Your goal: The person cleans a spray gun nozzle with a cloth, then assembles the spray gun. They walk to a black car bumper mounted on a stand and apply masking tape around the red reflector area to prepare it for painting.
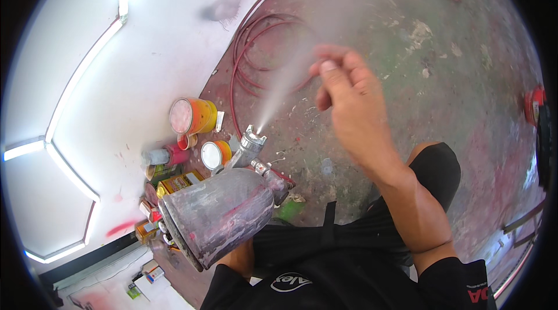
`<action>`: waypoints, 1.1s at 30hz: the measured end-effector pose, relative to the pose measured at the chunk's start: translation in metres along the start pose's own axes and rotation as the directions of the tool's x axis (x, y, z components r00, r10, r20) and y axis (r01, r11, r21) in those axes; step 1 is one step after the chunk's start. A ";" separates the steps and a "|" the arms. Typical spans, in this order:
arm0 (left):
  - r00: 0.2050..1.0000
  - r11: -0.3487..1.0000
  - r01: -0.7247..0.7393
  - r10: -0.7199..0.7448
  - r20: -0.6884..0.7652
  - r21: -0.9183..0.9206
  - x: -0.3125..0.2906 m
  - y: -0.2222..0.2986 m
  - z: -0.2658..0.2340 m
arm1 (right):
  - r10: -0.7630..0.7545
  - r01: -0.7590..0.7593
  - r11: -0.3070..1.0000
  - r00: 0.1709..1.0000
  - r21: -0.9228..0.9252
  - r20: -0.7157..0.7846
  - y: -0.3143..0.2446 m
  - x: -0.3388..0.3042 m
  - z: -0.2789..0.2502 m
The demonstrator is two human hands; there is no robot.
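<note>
A paint spray gun (247, 150) with a large grey, paint-stained metal cup (218, 217) on top is held low in the middle of the view. My left hand (238, 259) grips it from beneath and is mostly hidden by the cup. A white mist cone (285, 80) shoots from the nozzle up and to the right. My right hand (349, 92) is raised in front of me beside the spray, blurred, fingers loosely curled, holding nothing I can see.
Paint tins stand by the white wall: a large orange one (192, 117), a small orange one (215, 155) and several more (168, 185). A red hose (256, 48) lies coiled on the stained concrete floor (453, 77). My bent knee (439, 161) is at right.
</note>
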State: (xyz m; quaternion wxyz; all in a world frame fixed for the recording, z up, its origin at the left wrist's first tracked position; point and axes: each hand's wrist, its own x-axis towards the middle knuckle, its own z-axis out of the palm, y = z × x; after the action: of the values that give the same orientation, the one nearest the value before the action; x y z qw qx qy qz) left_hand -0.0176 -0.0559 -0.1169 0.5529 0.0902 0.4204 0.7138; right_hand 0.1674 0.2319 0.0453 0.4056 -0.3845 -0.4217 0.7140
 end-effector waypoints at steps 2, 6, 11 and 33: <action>1.000 1.000 -0.020 0.020 0.010 -0.011 0.001 0.002 -0.005 | -0.050 0.056 0.998 0.986 0.034 -0.162 -0.008 0.013 -0.009; 0.997 0.999 -0.047 0.048 0.061 -0.021 0.012 -0.002 -0.013 | -0.049 0.058 0.994 0.994 0.089 -0.095 -0.008 0.023 -0.021; 0.989 0.995 -0.067 0.077 0.129 -0.079 0.015 0.004 -0.037 | 0.218 -0.239 0.968 0.953 0.078 0.208 0.010 0.017 -0.006; 0.991 0.972 -0.135 0.128 0.049 0.193 0.009 -0.004 -0.016 | 0.015 0.021 0.991 0.965 0.136 -0.260 -0.002 0.010 -0.006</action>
State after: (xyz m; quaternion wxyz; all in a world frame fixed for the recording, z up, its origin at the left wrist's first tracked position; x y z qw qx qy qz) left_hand -0.0273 -0.0556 -0.1330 0.5004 0.1846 0.4719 0.7020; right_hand 0.1698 0.2439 0.0430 0.4840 -0.4456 -0.3152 0.6840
